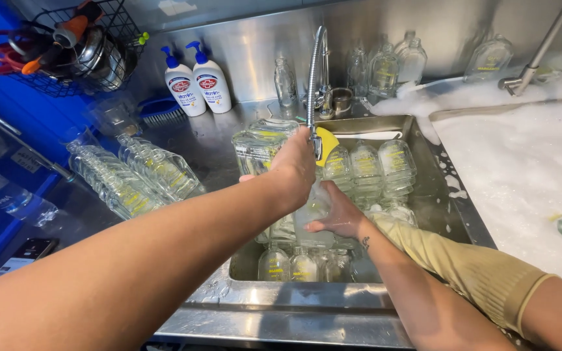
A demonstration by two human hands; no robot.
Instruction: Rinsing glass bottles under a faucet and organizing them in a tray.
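Both forearms cross low: my left hand (294,166) clenches the spray hose (313,84), aiming downward, while my right hand (339,214) grasps a clear bottle (310,218) beneath, over the sink (424,195).

Left hand (294,166) raised, fingers curled; right hand (339,218) lower, cupped.

bottles (365,170) in sink (294,296), basket (108,39) left
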